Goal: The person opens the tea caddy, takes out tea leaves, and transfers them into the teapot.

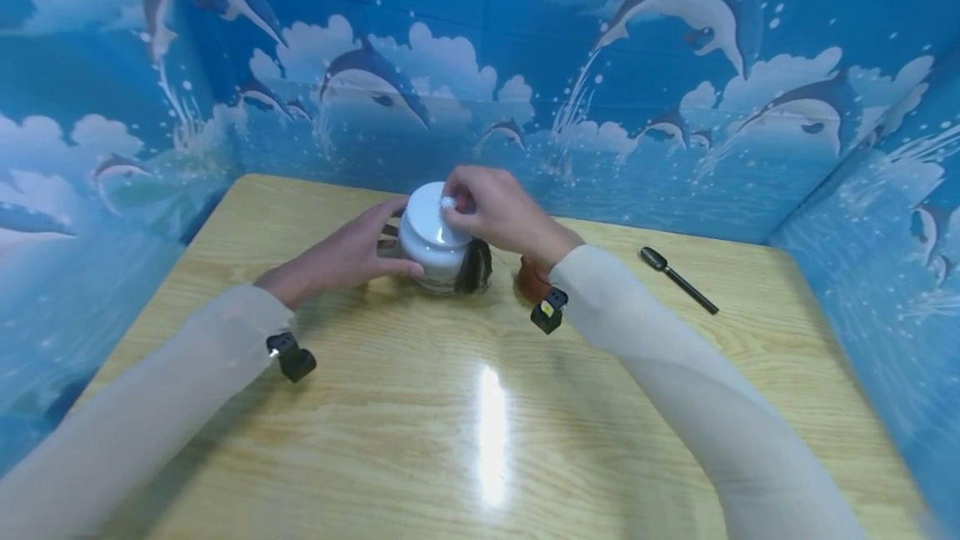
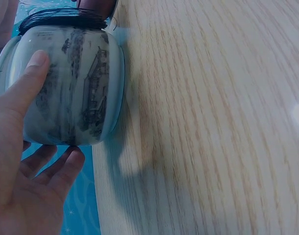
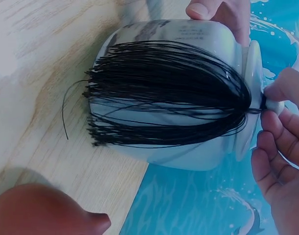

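Observation:
A white ceramic jar (image 1: 435, 263) stands upright near the table's back edge, with a dark painted scene of buildings on its side, seen in the left wrist view. My left hand (image 1: 358, 247) grips it from the left, thumb on the front and fingers behind. On top sits its white lid (image 1: 424, 213). Between thumb and fingers, my right hand (image 1: 501, 208) pinches the lid's small round knob (image 3: 274, 105). A black tassel (image 3: 173, 93) tied at the knob hangs down the jar's right side. In the right wrist view the lid lies against the jar's neck.
A reddish-brown clay pot (image 3: 36, 210) with a short spout stands right of the jar, partly behind my right wrist in the head view. Farther right lies a black scoop (image 1: 678, 280). Dolphin-printed sheets (image 1: 465, 132) wall the wooden table (image 1: 390, 423) at the back and sides.

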Action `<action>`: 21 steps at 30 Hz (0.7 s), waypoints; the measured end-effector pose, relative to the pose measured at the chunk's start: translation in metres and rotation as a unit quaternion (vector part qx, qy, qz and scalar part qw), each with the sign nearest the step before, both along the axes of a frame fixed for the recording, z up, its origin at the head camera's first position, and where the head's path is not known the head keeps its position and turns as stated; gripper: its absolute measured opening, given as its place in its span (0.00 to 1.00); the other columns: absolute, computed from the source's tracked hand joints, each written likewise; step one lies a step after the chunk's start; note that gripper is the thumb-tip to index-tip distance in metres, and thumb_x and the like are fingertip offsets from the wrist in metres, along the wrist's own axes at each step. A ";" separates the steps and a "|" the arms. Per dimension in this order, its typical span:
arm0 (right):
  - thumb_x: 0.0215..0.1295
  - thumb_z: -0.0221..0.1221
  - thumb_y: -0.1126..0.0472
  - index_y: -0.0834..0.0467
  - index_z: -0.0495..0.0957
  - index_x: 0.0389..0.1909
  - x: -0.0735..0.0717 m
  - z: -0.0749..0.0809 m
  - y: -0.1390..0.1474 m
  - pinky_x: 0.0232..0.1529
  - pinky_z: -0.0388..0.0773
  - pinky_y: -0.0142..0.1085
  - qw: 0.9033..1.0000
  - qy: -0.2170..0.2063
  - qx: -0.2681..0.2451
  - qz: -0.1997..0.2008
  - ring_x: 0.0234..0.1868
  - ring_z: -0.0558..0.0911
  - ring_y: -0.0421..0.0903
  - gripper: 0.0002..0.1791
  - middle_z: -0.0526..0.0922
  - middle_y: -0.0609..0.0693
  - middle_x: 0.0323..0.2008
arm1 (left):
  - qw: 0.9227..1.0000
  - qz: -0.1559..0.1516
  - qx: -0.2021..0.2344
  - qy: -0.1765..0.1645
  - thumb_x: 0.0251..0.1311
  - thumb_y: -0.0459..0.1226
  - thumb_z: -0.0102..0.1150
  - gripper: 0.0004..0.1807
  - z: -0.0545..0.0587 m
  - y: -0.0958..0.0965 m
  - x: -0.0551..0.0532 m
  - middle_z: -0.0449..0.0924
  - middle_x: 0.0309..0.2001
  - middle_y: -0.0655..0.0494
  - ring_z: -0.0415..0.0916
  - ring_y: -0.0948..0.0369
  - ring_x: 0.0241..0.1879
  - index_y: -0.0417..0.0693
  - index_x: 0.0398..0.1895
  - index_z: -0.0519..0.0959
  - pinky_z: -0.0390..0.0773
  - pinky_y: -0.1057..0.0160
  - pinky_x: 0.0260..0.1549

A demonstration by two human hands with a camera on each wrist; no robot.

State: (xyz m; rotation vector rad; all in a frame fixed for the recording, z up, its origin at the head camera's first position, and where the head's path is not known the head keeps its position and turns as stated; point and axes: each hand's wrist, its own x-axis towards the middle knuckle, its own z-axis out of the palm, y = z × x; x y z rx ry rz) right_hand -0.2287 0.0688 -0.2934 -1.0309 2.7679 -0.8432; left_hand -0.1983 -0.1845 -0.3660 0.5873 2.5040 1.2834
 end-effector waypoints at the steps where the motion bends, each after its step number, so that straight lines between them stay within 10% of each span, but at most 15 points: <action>1: 0.77 0.63 0.59 0.57 0.82 0.49 0.000 0.000 0.000 0.41 0.80 0.37 1.000 0.002 0.003 0.000 0.41 0.78 0.47 0.07 0.82 0.50 0.41 | 1.000 0.002 -0.002 0.000 0.63 0.51 0.80 0.60 0.000 0.000 0.000 0.59 0.85 0.48 0.71 0.45 0.76 0.56 0.90 0.50 0.79 0.44 0.74; 21: 0.74 0.62 0.59 0.58 0.85 0.66 -0.007 0.000 -0.002 0.33 0.70 0.35 0.996 0.039 0.059 0.045 0.35 0.74 0.47 0.22 0.81 0.51 0.38 | 1.000 -0.006 0.005 0.000 0.61 0.52 0.81 0.61 -0.003 -0.001 -0.002 0.59 0.85 0.50 0.72 0.46 0.76 0.58 0.90 0.50 0.79 0.45 0.74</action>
